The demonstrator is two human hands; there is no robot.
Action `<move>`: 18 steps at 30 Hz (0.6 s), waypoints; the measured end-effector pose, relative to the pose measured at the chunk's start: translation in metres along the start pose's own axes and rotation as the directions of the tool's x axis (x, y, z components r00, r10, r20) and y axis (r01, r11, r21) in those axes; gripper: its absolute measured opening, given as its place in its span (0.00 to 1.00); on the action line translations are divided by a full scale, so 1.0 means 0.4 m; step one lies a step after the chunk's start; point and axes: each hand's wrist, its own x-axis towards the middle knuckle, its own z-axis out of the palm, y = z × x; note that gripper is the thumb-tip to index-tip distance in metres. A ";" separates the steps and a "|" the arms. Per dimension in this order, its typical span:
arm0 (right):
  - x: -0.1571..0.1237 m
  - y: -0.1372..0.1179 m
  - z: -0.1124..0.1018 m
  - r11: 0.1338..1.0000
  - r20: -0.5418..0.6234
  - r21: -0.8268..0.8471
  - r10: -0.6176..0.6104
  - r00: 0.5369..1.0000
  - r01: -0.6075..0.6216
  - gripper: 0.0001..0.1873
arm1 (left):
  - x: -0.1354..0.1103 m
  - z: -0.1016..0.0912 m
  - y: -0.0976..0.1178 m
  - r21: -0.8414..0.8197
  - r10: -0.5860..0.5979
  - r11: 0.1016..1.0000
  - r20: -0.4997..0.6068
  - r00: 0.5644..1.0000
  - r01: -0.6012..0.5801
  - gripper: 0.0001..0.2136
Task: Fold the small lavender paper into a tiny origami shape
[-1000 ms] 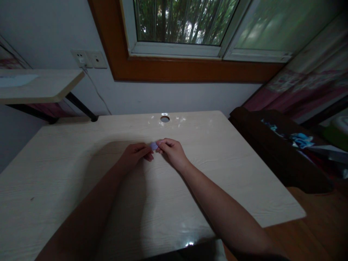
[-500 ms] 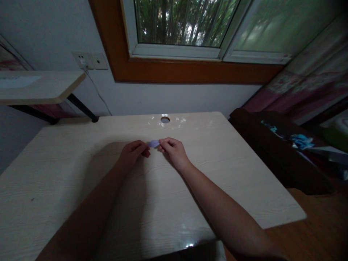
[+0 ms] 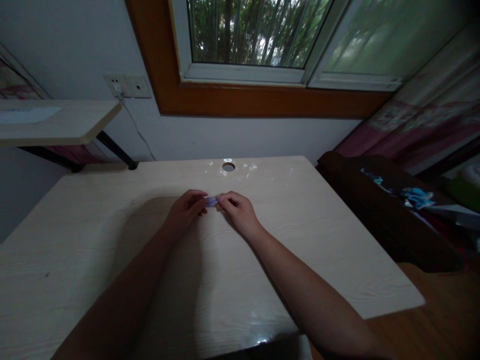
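Note:
A small piece of folded purple paper [image 3: 211,201] is held just above or on the pale wooden desk [image 3: 300,215], between my two hands. My left hand [image 3: 186,209] pinches its left end between thumb and fingers. At its right end, the thumb and forefinger of my right hand [image 3: 237,209] are closed on the paper. The fingertips of both hands cover the paper's ends, so its whole shape is hidden.
Beyond the hands, a round cable hole [image 3: 228,167] pierces the desk near its back edge. A raised shelf [image 3: 86,125] on black legs stands at the back left. To the right is a dark brown piece of furniture [image 3: 375,200] with a blue crumpled item [image 3: 418,197] on it.
My hands have drawn slightly closer together, and less of the purple paper shows between them. My left fingers now cover more of its left end.

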 end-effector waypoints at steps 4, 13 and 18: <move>-0.006 -0.009 -0.001 0.985 0.051 -0.138 -0.094 0.994 0.100 0.12 | -0.002 -0.001 -0.008 0.180 -0.065 0.982 0.064 0.996 0.052 0.15; -0.001 0.000 -0.009 0.956 -0.004 -0.254 -0.152 0.988 0.146 0.10 | 0.004 -0.003 0.004 0.182 -0.105 0.977 -0.020 0.994 0.107 0.16; -0.002 -0.001 -0.008 0.960 -0.002 -0.235 -0.156 0.988 0.151 0.11 | 0.006 -0.003 0.006 0.187 -0.101 0.976 -0.059 0.993 0.110 0.16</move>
